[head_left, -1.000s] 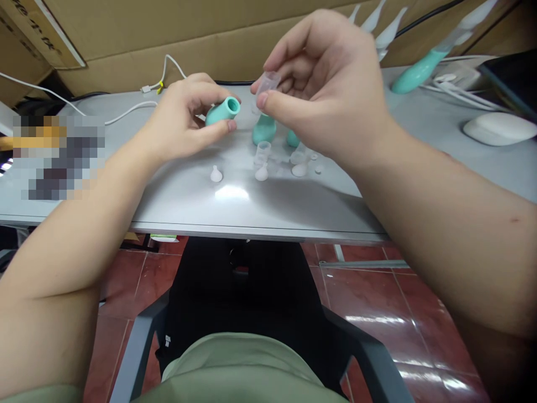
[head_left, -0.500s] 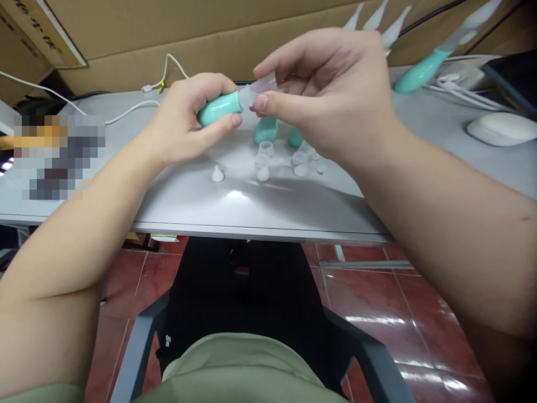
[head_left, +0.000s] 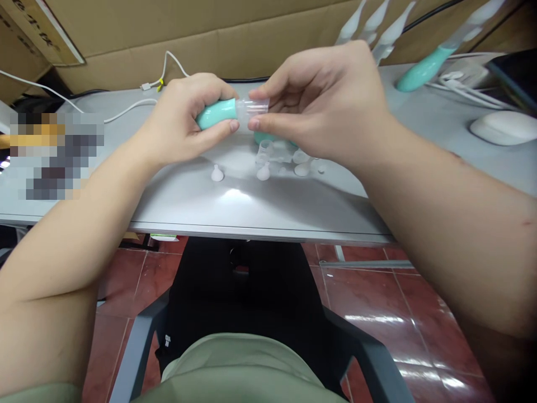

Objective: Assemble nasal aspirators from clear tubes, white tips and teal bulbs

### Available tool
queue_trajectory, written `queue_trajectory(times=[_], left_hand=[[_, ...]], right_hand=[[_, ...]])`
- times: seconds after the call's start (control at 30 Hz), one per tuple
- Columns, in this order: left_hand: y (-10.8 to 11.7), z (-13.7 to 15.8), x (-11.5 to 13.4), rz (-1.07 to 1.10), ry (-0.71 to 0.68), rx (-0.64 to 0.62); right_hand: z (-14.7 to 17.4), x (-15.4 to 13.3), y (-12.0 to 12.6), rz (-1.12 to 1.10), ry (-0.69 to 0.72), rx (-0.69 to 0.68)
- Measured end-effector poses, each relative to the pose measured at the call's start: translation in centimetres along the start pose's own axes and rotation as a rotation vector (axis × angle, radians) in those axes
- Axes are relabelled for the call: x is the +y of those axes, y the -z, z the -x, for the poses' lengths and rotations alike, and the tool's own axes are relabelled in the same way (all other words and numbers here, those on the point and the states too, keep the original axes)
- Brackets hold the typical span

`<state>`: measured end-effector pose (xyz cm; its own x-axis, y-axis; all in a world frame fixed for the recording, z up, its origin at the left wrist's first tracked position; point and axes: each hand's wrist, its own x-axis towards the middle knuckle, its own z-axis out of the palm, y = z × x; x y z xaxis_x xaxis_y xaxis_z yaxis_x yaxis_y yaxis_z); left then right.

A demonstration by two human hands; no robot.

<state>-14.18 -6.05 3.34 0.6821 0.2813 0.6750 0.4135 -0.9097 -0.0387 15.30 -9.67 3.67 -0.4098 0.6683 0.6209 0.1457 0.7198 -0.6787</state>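
My left hand (head_left: 184, 115) is closed around a teal squeeze bulb (head_left: 216, 114), held sideways above the table. Thumb and fingers of my right hand (head_left: 310, 106) pinch a clear plastic tube (head_left: 254, 107), whose left end meets the bulb's mouth. The two parts lie in one line. Below them on the table are small white tips (head_left: 217, 173), clear cups (head_left: 265, 148) and little clear discs. Another teal bulb (head_left: 262, 137) is partly hidden behind my right hand.
Several white-tipped pieces (head_left: 350, 25) stand at the back beside the cardboard wall (head_left: 168, 33). An assembled teal bulb with tube and tip (head_left: 425, 70) leans at the right, near a white mouse (head_left: 503, 127) and cables. A white cable (head_left: 130, 106) lies at the back left.
The clear tube was tilted up at the bulb's mouth; now it is level and lined up with it. My right hand has lowered slightly and moved left.
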Motion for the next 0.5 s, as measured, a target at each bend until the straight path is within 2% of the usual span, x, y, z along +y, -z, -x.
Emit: queue_trajectory(times=[0.33, 0.5], left_hand=[[0.49, -0.01, 0.71, 0.055, 0.101, -0.141], [0.56, 0.04, 0.81, 0.078, 0.077, -0.131]], right_hand=[[-0.15, 0.03, 0.73, -0.012, -0.057, -0.108], [0.00, -0.48, 0.65, -0.029, -0.079, -0.103]])
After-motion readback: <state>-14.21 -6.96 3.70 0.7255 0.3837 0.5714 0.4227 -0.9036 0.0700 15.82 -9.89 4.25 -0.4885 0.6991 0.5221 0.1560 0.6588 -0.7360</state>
